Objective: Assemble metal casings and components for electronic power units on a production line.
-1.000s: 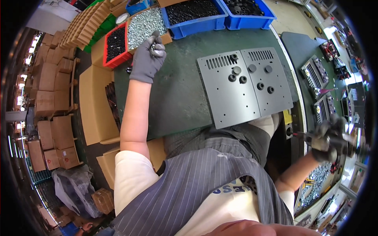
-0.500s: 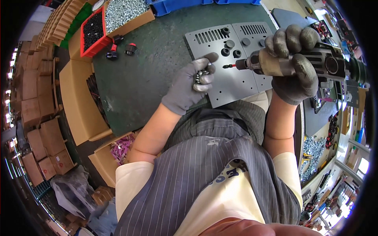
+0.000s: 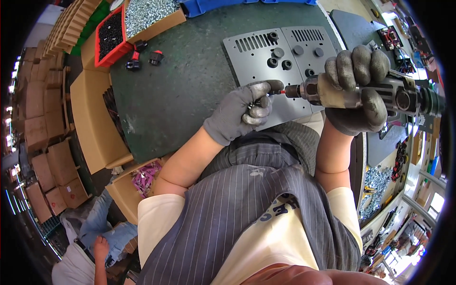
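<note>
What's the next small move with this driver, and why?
Probably seat one of the metal pieces on the bit of the driver: the left hand holds them, fingertips right at the bit, while the right hand points the driver that way. Whether one is seated is hidden.

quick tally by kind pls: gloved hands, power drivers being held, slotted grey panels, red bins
gloved hands: 2
held power driver: 1
slotted grey panels: 2
red bin: 1
total: 6
</note>
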The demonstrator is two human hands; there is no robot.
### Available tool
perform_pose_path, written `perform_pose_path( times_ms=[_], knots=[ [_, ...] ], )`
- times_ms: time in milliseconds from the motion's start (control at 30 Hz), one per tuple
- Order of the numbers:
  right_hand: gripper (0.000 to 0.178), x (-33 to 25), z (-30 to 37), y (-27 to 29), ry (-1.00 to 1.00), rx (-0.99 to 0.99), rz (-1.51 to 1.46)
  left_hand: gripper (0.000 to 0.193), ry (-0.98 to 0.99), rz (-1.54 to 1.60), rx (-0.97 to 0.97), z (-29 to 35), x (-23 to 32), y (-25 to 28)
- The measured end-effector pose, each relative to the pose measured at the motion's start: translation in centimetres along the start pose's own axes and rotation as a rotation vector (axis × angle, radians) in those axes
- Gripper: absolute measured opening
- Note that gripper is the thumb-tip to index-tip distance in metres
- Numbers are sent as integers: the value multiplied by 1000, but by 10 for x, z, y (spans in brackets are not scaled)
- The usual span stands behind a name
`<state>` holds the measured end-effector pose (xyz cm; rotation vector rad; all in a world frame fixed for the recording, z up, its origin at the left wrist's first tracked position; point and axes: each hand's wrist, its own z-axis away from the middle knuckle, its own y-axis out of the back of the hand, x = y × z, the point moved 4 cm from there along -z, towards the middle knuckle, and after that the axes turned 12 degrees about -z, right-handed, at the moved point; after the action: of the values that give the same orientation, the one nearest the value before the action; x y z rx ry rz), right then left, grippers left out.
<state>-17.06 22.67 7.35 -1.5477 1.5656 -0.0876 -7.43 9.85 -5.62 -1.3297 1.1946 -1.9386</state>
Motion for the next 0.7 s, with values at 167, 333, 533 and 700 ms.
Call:
perform_pose_path(
  times_ms=[167,333,533,700],
  knots=[
    [37,-8,18,49,87,360,-208,42,215,-327,362,-10,6,-14],
    [34,-32,11,95,201,413,-238,41,-125,-1220,355,-46,78,28],
    [40,-32,-8,113,199,466,52,33,-302,-2125,535,-100,108,15],
    [24,-15,-39,117,220,425,338,29,-205,-2000,492,-114,100,25]
  ],
)
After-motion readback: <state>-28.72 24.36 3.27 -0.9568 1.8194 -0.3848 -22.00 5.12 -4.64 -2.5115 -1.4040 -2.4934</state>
